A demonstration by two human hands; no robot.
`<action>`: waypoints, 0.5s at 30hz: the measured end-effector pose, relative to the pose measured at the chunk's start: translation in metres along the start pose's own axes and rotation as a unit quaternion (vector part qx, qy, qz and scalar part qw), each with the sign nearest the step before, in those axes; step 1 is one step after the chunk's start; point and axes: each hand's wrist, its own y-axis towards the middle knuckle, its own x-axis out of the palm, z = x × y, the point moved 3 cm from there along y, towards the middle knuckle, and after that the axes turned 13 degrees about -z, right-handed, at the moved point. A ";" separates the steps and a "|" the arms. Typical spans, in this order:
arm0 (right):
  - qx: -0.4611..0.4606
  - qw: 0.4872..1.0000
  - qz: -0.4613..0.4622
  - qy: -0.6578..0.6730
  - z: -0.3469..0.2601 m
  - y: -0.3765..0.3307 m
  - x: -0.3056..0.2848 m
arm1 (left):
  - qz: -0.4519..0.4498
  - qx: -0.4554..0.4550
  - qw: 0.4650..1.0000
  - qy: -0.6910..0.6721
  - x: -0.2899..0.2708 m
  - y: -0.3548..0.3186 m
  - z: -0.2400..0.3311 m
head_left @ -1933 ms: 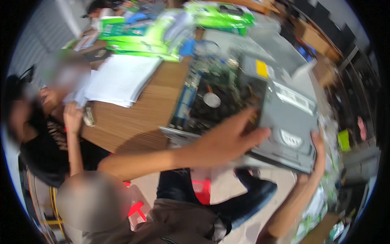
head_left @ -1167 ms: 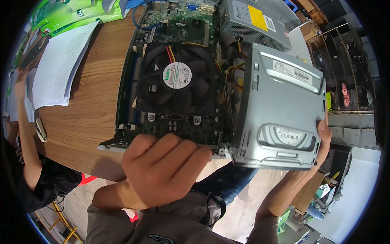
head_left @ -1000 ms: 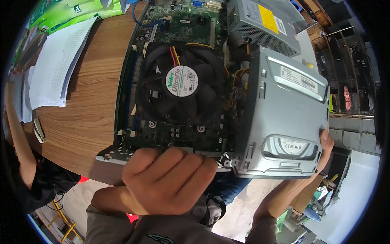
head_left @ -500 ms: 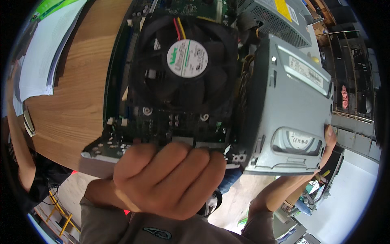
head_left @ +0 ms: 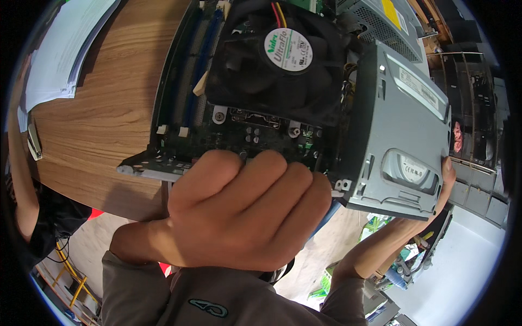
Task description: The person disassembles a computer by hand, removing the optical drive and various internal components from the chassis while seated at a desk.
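Note:
An opened desktop computer chassis [head_left: 147, 173] is tilted up in front of me over the table edge. A black cooling fan [head_left: 244, 76] sits over its circuit board, with red and yellow wires at the top. To the right a silver drive [head_left: 402, 130] is mounted in the chassis. My left hand [head_left: 250, 212] is closed over the near edge, knuckles toward me, its fingertips hidden behind the rim. At the right side my right hand [head_left: 447, 176] grips the outer edge by the drive; most of its fingers are hidden.
A wooden table [head_left: 103, 130] lies under and left of the chassis, with a stack of papers [head_left: 62, 54] and a stapler-like object [head_left: 34, 142]. A grey power supply [head_left: 380, 27] is at the far right. Another person's arm [head_left: 22, 185] is at the left; shelving [head_left: 473, 108] stands right.
The chassis has shifted slightly right and up in view, with both my hands still on it. More of the memory slots on its left side now shows.

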 end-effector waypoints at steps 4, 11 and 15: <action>-0.051 0.998 0.013 -0.036 0.006 0.003 -0.005 | -0.024 -0.023 0.999 -0.010 0.001 -0.006 -0.003; -0.120 0.988 -0.017 -0.099 0.008 0.001 -0.007 | -0.015 0.000 1.000 0.006 0.000 -0.006 -0.003; 0.015 0.998 0.025 0.053 0.011 0.007 -0.003 | -0.011 -0.008 1.000 0.007 0.000 -0.002 0.001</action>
